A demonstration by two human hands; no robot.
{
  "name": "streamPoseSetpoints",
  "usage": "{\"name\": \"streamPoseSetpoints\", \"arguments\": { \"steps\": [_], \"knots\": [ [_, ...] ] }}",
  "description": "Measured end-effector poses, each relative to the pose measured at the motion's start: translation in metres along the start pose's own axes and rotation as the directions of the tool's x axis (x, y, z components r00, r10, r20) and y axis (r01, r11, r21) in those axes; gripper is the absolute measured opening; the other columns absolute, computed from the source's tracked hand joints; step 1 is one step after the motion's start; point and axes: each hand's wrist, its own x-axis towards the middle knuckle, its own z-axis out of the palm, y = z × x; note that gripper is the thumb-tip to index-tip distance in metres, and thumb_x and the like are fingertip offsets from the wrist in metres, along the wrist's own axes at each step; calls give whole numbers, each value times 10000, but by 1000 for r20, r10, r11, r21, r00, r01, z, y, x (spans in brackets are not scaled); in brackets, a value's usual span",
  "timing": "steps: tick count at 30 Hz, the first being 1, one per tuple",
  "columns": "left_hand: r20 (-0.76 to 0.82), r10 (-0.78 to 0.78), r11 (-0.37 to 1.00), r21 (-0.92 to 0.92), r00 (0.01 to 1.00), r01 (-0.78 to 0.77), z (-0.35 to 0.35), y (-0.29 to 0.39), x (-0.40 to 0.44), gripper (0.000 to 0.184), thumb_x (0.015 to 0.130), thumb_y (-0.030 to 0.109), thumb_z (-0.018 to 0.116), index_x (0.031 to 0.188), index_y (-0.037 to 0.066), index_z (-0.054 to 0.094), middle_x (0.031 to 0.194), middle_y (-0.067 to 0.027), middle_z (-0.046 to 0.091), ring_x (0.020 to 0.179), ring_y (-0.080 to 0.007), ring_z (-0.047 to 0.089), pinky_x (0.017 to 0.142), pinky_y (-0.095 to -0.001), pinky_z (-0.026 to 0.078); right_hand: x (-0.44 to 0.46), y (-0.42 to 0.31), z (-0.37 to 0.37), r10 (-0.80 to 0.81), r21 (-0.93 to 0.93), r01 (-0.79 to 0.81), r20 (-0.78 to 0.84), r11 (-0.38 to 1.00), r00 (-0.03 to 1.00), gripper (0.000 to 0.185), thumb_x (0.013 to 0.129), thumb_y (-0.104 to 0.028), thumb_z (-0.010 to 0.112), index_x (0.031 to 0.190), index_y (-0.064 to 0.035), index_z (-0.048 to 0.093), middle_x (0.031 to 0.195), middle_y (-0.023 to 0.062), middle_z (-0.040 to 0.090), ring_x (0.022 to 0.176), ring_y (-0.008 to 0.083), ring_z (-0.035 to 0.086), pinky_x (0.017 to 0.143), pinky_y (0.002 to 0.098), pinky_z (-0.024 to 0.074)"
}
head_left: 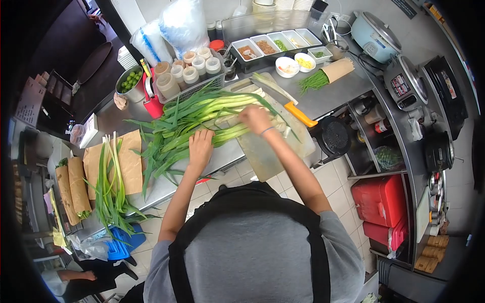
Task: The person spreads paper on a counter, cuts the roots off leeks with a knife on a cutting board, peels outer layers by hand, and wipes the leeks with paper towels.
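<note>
A large heap of leeks (222,108) lies across the counter and a worn cutting board (273,156), green leaves to the left and pale ends to the right. My left hand (201,147) rests on the near side of the heap, fingers laid over the stalks. Above the pale ends, my right hand (255,119) has its fingers drawn together on a thin leek leaf; its fingertips are partly hidden. Just beyond it on the board is a knife with an orange handle (301,115).
Sauce bottles (191,76) fill a basket behind the leeks. Topping trays (265,47), small bowls (287,66) and wrapped chives (316,81) stand at the back right. More leeks (108,177) lie on brown paper (132,161). A person's forearm (76,275) shows lower left.
</note>
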Motion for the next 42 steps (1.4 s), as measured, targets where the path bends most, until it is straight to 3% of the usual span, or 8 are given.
{"name": "streamPoseSetpoints", "arguments": {
  "steps": [1,5,9,15,22,29,32,42],
  "knots": [
    [-6,4,1000,-23,1000,-4,-2,2,-2,403,623,85,710,978,134,525,942,-40,511,958,-240,481,806,-369,357,-6,-28,-1,-21,-31,25,137,999,990,169,684,-218,690,836,-144,685,996,58,605,996,253,526,765,418,441],
    [-64,16,995,-96,998,-23,-16,4,-5,359,641,86,699,963,129,548,961,-41,520,968,-240,480,814,-373,353,-10,-40,7,-146,-98,156,109,983,983,167,694,-196,691,855,-148,693,871,78,640,843,287,609,734,404,462],
    [-261,1,997,-74,965,-21,-34,10,5,332,666,98,686,976,126,571,978,-53,531,987,-251,476,822,-390,351,8,-21,4,-28,282,0,94,959,995,112,728,-179,663,829,-130,671,791,101,657,771,298,627,682,382,494],
    [-59,161,984,-61,985,-164,-4,31,22,460,665,155,686,1095,90,535,979,-56,546,995,-245,477,842,-383,369,15,-3,-36,273,636,-286,122,717,954,117,820,-134,586,899,-48,582,721,127,642,542,195,631,503,317,492],
    [-38,262,962,87,964,-258,16,21,7,385,755,115,543,1138,92,517,910,-52,527,950,-226,492,844,-356,385,15,44,-60,377,855,-247,66,456,924,99,854,-86,545,894,4,554,678,70,601,449,112,553,385,241,426],
    [-84,196,979,72,977,-190,7,23,-10,338,774,102,510,1112,119,527,902,-48,511,942,-221,492,786,-351,412,33,70,-66,451,448,-325,-207,833,868,151,786,-153,631,854,-19,651,671,66,629,576,120,578,544,294,464],
    [-66,169,983,80,983,-163,13,24,-10,333,775,105,509,1107,130,530,925,-44,506,941,-223,488,776,-354,414,41,78,-66,470,442,-340,-227,830,853,133,746,-133,610,824,-43,670,754,159,651,762,306,636,724,374,480],
    [-46,140,990,36,989,-138,22,21,-14,345,762,103,528,1106,129,543,973,-50,495,931,-242,471,779,-381,409,78,112,-67,87,-22,-109,-457,994,885,146,753,-90,566,853,-24,650,781,196,638,769,358,614,697,424,476]
  ]
}}
